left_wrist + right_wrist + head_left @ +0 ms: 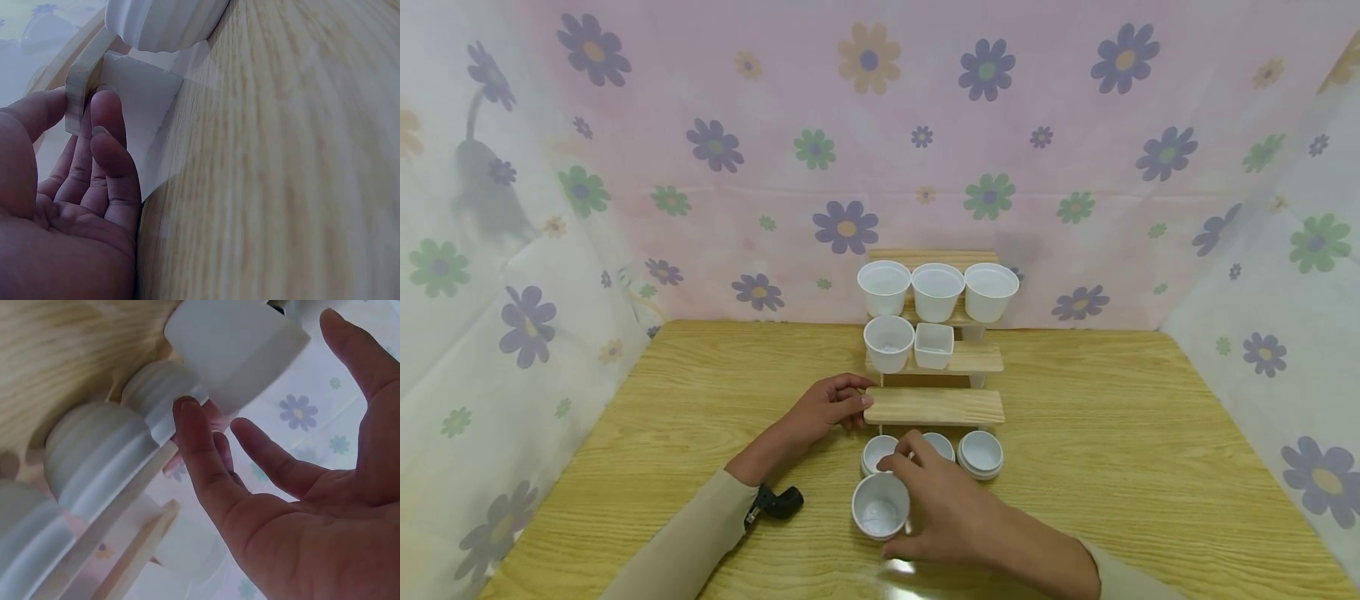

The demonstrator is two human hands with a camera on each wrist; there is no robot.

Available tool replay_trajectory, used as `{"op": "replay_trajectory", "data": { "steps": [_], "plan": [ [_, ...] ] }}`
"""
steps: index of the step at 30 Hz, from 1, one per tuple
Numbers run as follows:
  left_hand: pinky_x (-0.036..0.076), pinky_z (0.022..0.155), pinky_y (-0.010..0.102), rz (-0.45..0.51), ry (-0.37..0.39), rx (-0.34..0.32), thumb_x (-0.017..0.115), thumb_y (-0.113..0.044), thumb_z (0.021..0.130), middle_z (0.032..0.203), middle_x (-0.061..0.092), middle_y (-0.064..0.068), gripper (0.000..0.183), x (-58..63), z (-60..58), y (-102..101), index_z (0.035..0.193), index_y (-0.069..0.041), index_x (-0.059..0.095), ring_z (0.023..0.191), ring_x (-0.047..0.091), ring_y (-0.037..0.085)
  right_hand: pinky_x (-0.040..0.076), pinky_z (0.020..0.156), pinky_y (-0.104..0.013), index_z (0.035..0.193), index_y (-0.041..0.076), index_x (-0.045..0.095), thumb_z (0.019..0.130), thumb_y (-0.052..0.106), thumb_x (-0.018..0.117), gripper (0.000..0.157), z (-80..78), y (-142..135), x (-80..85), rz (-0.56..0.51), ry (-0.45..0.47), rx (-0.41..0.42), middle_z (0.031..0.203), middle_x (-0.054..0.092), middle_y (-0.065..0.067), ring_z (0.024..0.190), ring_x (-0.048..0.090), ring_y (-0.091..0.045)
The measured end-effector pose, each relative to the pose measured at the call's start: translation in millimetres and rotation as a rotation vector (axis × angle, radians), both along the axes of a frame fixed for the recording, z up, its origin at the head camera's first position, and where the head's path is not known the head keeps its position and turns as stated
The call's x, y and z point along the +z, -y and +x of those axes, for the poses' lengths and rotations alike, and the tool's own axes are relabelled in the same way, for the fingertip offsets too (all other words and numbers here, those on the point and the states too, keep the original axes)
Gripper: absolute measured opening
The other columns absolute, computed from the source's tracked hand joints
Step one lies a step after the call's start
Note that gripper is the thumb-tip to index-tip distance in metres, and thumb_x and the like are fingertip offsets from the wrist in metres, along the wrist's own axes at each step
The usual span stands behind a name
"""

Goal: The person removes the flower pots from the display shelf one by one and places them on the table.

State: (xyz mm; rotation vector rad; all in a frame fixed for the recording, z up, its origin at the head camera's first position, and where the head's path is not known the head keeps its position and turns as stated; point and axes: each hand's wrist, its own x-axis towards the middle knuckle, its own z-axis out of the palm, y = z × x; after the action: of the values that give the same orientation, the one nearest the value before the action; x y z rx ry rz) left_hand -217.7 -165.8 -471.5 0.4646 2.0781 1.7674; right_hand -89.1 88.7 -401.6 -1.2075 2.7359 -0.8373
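Note:
My left hand (827, 412) holds the left end of the lowest plank of a tiered wooden stand (940, 405); the left wrist view shows the thumb above the plank (77, 94) and fingers beneath. Beside a white cup (880, 507) at the front, my right hand (947, 508) has thumb and fingers spread. In the right wrist view a gap shows between the thumb and this cup (231, 353); whether a fingertip touches it I cannot tell. Behind it stand three round white pots, the rightmost (981, 452) in full sight and the others partly covered by my right hand.
Three white cups (937, 293) line the upper tier. Below them, a round cup (889, 343) and a square one (934, 346) share the middle tier. A black strap-like piece (778, 502) sits at my left cuff. Flowered cloth (760, 208) surrounds the wooden table (1112, 450).

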Motion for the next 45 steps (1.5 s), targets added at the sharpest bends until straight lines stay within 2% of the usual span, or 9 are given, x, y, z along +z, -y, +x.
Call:
{"op": "replay_trajectory", "data": {
  "steps": [6, 16, 25, 33, 40, 45],
  "plan": [
    [0.056, 0.073, 0.030, 0.001, -0.005, -0.008, 0.064, -0.026, 0.109, 0.090, 0.070, 0.006, 0.041, -0.8, -0.3, 0.9, 0.143, -0.004, 0.060, 0.082, 0.067, 0.019, 0.054, 0.086, -0.029, 0.131, 0.012, 0.063, 0.077, 0.040, 0.098, 0.071, -5.2, -3.6, 7.0, -0.012, 0.003, -0.052, 0.125, 0.049, 0.003, 0.099, 0.058, -0.011],
    [0.056, 0.073, 0.030, 0.003, 0.003, -0.006, 0.065, -0.024, 0.109, 0.089, 0.071, 0.007, 0.040, 0.1, -0.4, 0.4, 0.143, -0.004, 0.060, 0.082, 0.068, 0.019, 0.059, 0.087, -0.031, 0.127, 0.014, 0.064, 0.082, 0.028, 0.096, 0.057, -19.8, -15.6, 19.9, -0.152, -0.049, -0.112, 0.122, 0.055, 0.002, 0.104, 0.067, -0.018],
    [0.056, 0.074, 0.030, 0.007, 0.001, -0.008, 0.064, -0.022, 0.109, 0.087, 0.071, 0.005, 0.040, 1.6, 0.0, 0.5, 0.143, -0.001, 0.059, 0.081, 0.068, 0.018, 0.061, 0.089, -0.037, 0.128, 0.006, 0.064, 0.081, 0.020, 0.096, 0.058, -32.1, -23.1, 31.5, -0.222, -0.095, -0.179, 0.122, 0.058, -0.005, 0.104, 0.069, -0.022],
    [0.056, 0.073, 0.029, 0.020, 0.010, -0.007, 0.063, -0.020, 0.109, 0.087, 0.072, 0.005, 0.038, 2.2, 0.3, 0.2, 0.142, 0.000, 0.059, 0.080, 0.068, 0.017, 0.061, 0.089, -0.039, 0.123, 0.006, 0.065, 0.082, 0.018, 0.095, 0.053, -46.5, -28.4, 32.2, -0.266, -0.146, -0.226, 0.117, 0.058, -0.005, 0.102, 0.068, -0.025],
    [0.056, 0.073, 0.029, 0.015, -0.002, -0.008, 0.065, -0.021, 0.109, 0.087, 0.072, 0.005, 0.041, 0.8, -0.4, 0.7, 0.142, 0.002, 0.058, 0.081, 0.068, 0.018, 0.061, 0.089, -0.037, 0.123, 0.005, 0.065, 0.083, 0.013, 0.093, 0.050, -58.4, -33.2, 33.7, -0.321, -0.173, -0.253, 0.117, 0.061, -0.006, 0.102, 0.065, -0.022],
    [0.056, 0.073, 0.030, 0.011, 0.001, -0.005, 0.064, -0.021, 0.109, 0.087, 0.071, 0.005, 0.041, -0.3, -1.8, 0.1, 0.143, 0.001, 0.058, 0.081, 0.068, 0.019, 0.061, 0.088, -0.041, 0.121, 0.003, 0.065, 0.084, 0.011, 0.092, 0.047, -64.4, -36.9, 33.9, -0.340, -0.163, -0.296, 0.115, 0.063, -0.012, 0.100, 0.067, -0.025]
  ]
}}
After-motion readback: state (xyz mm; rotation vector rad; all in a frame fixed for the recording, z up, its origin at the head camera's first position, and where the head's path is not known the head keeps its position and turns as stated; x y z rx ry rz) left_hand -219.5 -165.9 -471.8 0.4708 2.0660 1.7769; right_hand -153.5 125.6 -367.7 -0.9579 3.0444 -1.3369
